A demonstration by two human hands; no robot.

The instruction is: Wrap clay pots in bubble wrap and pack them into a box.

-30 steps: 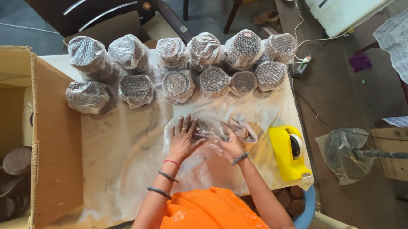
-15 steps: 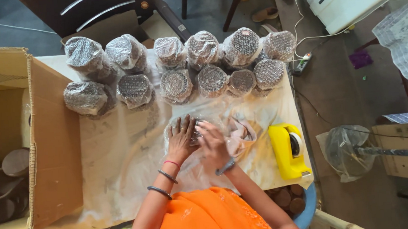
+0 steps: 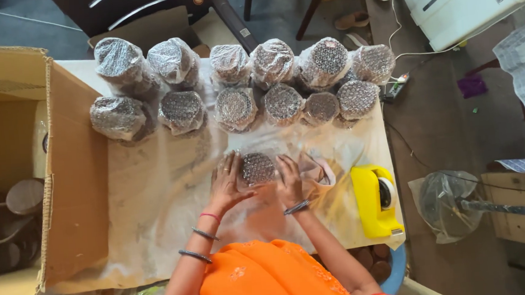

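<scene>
Since a moment ago we have brought our left hand (image 3: 227, 183) and right hand (image 3: 289, 177), fingers spread, against both sides of the round bubble-wrapped bundle (image 3: 257, 168) at mid-frame on the surface (image 3: 156, 190), enclosing it more closely.

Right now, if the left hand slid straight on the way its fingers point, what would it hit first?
The left hand points up the table toward the far rows. After bare plastic sheet, it would likely first meet the near-row wrapped bundle; depth is unclear. The bundle between both hands lies beside it, not ahead.
</scene>
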